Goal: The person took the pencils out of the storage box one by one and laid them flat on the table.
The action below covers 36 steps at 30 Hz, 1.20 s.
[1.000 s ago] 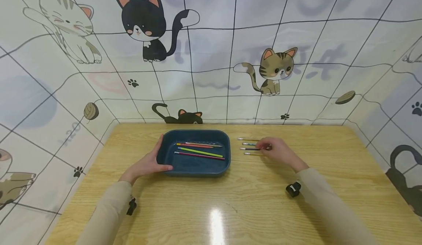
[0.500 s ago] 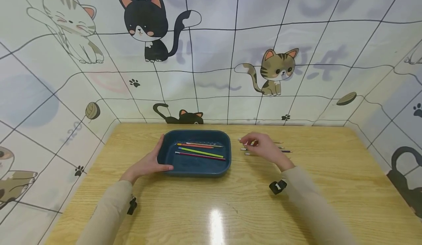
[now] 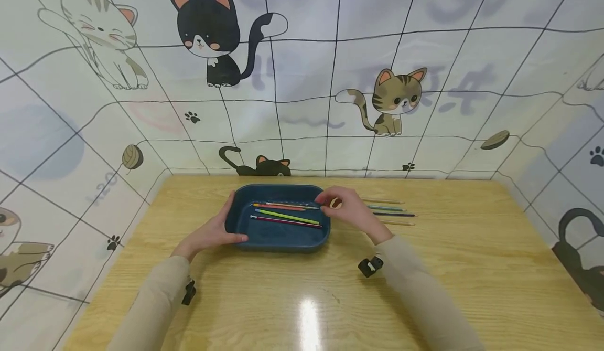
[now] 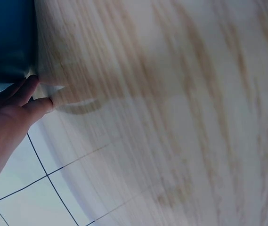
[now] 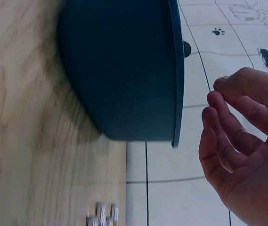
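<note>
A dark blue rectangular tray (image 3: 283,246) stands on the table, with several pencils lying in it: a lime-green pencil (image 3: 288,216), a dark red pencil (image 3: 285,221) and orange and pale striped ones behind. My left hand (image 3: 214,233) holds the tray's left end, thumb over the front rim, fingers along the outer side. Above the tray's right rim is my right hand (image 3: 346,208), fingers loosely bent, nothing visible between them in the right wrist view. Its fingertips hover near the pale pencil's tip (image 3: 313,208). Right of the tray lie several more pencils (image 3: 394,215), their left ends behind the hand.
The wooden table (image 3: 264,298) runs up to a cloth backdrop (image 3: 302,78) printed with cats and grid lines, which also rises at both sides. Small black cameras (image 3: 370,266) sit at the wrists. A bright reflection lies on the table's front.
My right hand has moved left from the pencils on the table to above the tray's right rim, uncovering the pencils' right ends. The left hand and tray have stayed put.
</note>
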{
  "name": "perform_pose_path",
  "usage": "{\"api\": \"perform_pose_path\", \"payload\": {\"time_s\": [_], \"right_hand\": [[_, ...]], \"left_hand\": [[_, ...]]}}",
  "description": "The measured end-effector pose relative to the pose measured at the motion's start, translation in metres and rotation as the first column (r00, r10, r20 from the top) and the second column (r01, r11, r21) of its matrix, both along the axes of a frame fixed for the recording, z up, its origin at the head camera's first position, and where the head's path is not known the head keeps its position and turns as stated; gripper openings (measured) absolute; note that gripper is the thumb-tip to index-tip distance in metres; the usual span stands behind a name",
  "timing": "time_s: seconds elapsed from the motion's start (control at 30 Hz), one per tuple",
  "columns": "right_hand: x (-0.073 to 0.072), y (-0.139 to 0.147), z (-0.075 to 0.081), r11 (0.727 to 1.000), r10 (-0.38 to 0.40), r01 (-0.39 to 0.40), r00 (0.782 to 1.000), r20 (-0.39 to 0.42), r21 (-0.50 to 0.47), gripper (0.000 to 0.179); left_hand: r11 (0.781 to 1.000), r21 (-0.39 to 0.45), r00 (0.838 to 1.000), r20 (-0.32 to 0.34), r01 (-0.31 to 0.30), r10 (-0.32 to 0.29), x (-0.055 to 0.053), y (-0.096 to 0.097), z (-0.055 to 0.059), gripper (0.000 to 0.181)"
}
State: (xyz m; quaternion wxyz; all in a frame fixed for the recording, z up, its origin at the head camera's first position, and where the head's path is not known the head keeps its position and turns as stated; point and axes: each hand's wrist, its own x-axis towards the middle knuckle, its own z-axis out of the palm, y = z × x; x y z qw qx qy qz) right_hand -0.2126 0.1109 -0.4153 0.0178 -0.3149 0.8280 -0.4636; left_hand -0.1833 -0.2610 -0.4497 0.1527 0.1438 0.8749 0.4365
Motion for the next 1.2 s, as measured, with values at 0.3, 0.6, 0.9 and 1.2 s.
{"api": "perform_pose_path", "payload": {"time_s": [0.3, 0.6, 0.9, 1.2], "right_hand": [[0.005, -0.027, -0.009, 0.997, 0.058, -0.056, 0.997, -0.040, 0.052, 0.020], [0.006, -0.046, -0.013, 0.995, 0.096, -0.097, 0.995, 0.038, 0.007, 0.021], [0.004, -0.062, -0.016, 0.989, 0.091, -0.102, 0.991, 0.098, 0.106, 0.020], [-0.002, -0.075, -0.020, 0.970, 0.134, -0.142, 0.989, 0.054, 0.196, 0.017]], "left_hand": [[1.000, 0.005, 1.000, 0.002, 0.001, -0.001, 0.000, 0.001, 0.002, 0.125], [1.000, -0.005, 1.000, -0.006, -0.002, 0.002, -0.002, -0.001, -0.001, 0.125], [1.000, -0.001, 1.000, -0.012, 0.007, -0.007, -0.003, -0.001, -0.004, 0.125], [1.000, -0.003, 1.000, -0.010, 0.004, -0.004, 0.000, -0.001, -0.001, 0.125]]}}
